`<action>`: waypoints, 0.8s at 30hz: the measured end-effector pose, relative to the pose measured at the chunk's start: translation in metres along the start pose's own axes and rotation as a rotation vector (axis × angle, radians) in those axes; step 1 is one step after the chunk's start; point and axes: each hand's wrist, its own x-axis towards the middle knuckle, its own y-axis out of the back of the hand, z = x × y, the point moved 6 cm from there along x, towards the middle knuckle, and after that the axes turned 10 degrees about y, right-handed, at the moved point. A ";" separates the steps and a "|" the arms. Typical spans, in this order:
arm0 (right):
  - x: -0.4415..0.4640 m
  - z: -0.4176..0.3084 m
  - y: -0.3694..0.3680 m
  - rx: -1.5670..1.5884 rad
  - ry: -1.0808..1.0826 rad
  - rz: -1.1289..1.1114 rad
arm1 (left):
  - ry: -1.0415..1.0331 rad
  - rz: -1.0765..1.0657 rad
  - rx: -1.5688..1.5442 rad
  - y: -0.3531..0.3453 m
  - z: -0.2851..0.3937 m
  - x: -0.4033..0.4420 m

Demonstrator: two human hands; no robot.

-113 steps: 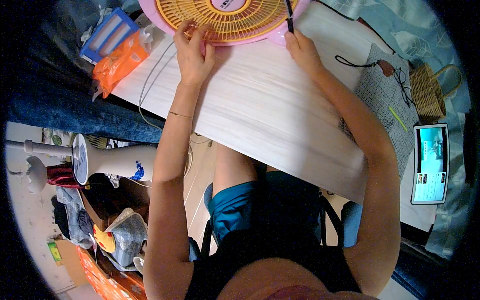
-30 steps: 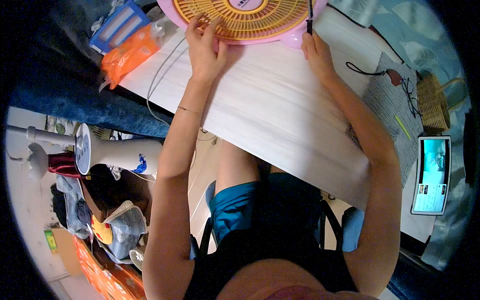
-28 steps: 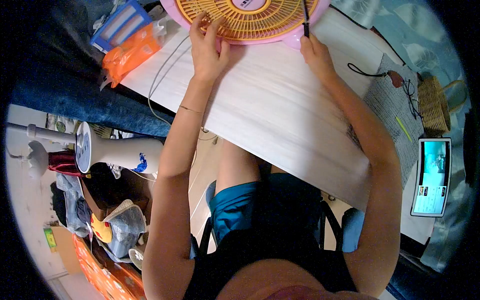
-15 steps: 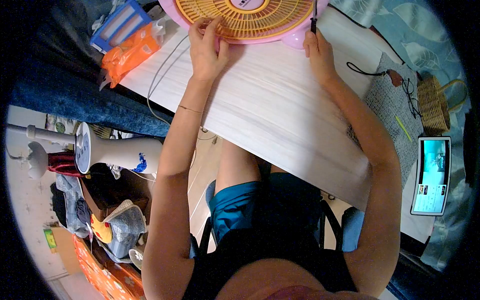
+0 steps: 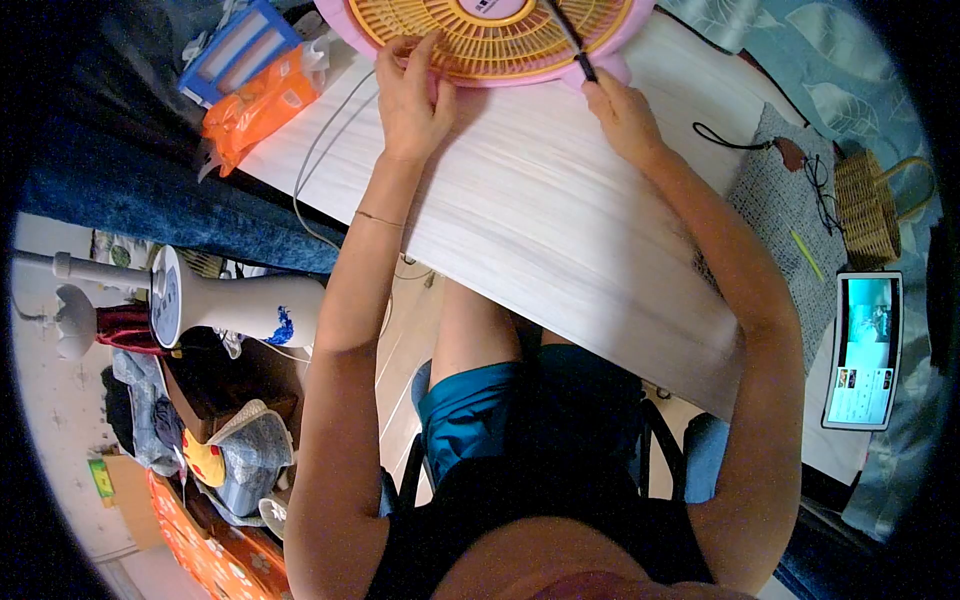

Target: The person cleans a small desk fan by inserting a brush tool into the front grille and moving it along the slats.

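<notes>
A pink and yellow fan (image 5: 500, 55) lies at the far side of the table, partly cut off by the top of the view. My left hand (image 5: 415, 110) holds its near edge, with fingertips over the yellow grille and the thumb at the pink rim. My right hand (image 5: 622, 115) is closed around the end of a slim, dark stick-like tool (image 5: 572, 40). That tool slants up and left across the right part of the grille; its far end is out of view, so I cannot tell its exact kind.
An orange plastic bag (image 5: 262, 105) and a blue-framed box (image 5: 240, 55) are at the left of the white table (image 5: 540, 200). A grey cable (image 5: 305, 180) runs past the table's left edge. At right are a grey mat (image 5: 775, 190), a wicker basket (image 5: 868, 220) and a lit phone (image 5: 862, 350).
My right hand has moved left, and the tool has tilted from nearly upright to slanting left over the grille. The left hand stays on the fan, which has shifted very slightly.
</notes>
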 end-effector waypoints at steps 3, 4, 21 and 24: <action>-0.001 0.018 0.009 0.108 -0.271 0.109 | -0.079 0.062 0.100 0.006 0.010 0.001; -0.001 0.019 0.010 0.135 -0.291 0.096 | -0.063 0.045 0.059 0.004 0.008 0.001; 0.000 0.013 0.009 0.099 -0.234 0.101 | 0.009 0.041 0.003 0.004 0.005 0.000; 0.000 0.020 0.014 0.174 -0.208 0.185 | -0.018 -0.016 -0.006 0.001 0.004 0.000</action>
